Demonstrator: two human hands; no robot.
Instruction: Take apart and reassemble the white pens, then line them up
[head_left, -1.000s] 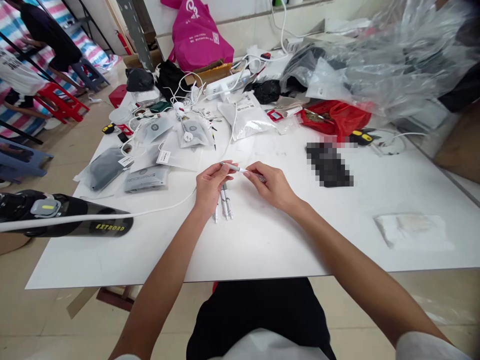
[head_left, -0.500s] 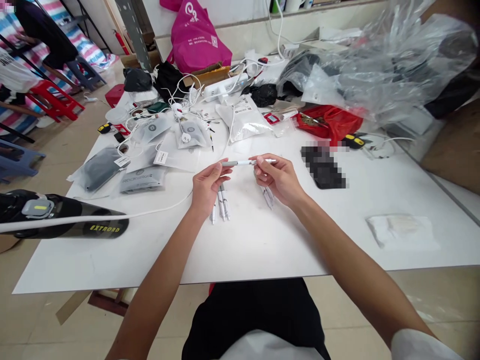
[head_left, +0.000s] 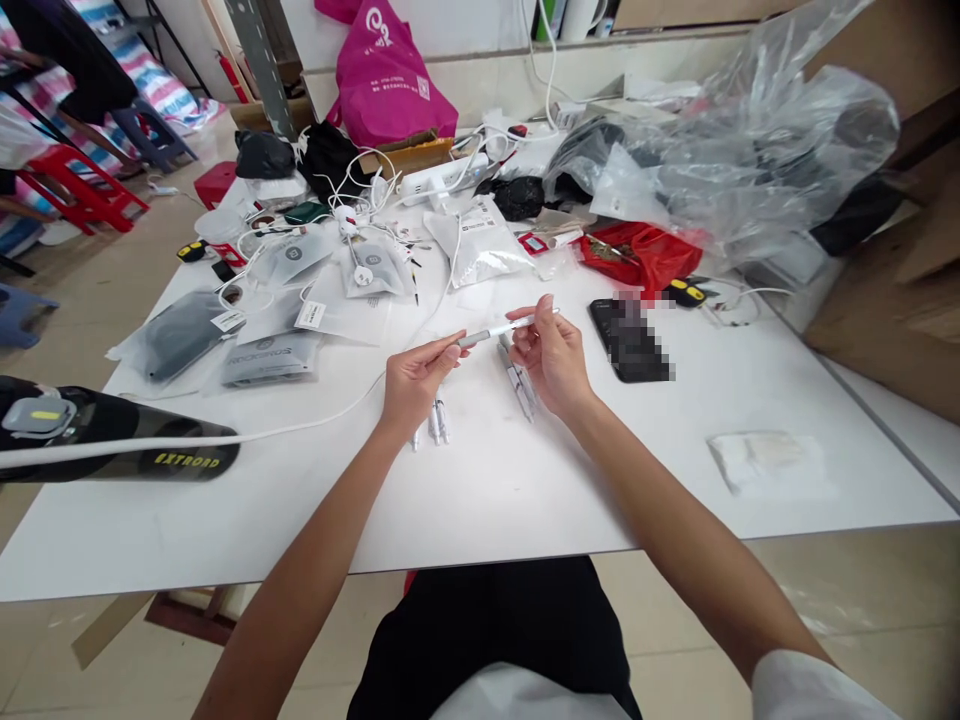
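A white and grey pen (head_left: 495, 330) is held above the white table (head_left: 480, 510), tilted with its right end higher. My left hand (head_left: 420, 380) pinches its grey end between thumb and fingers. Around the other end, the thumb and fingers of my right hand (head_left: 553, 355) are closed. Below my left hand lie several similar pens (head_left: 438, 420), partly hidden by it. Another small group of pens (head_left: 517, 385) rests on the table just left of my right hand.
A black bottle (head_left: 172, 445) lies at the left with a white cable across it. Bagged items (head_left: 270, 358), tangled cables and a pink bag (head_left: 394, 80) crowd the back. A phone (head_left: 630, 340), a red bag (head_left: 637, 255) and a white packet (head_left: 765, 460) are at the right.
The held pen has gone from level to tilted, its right end raised. My right thumb now points upward at that end. The view has shifted slightly, showing more of the pens beside my right hand.
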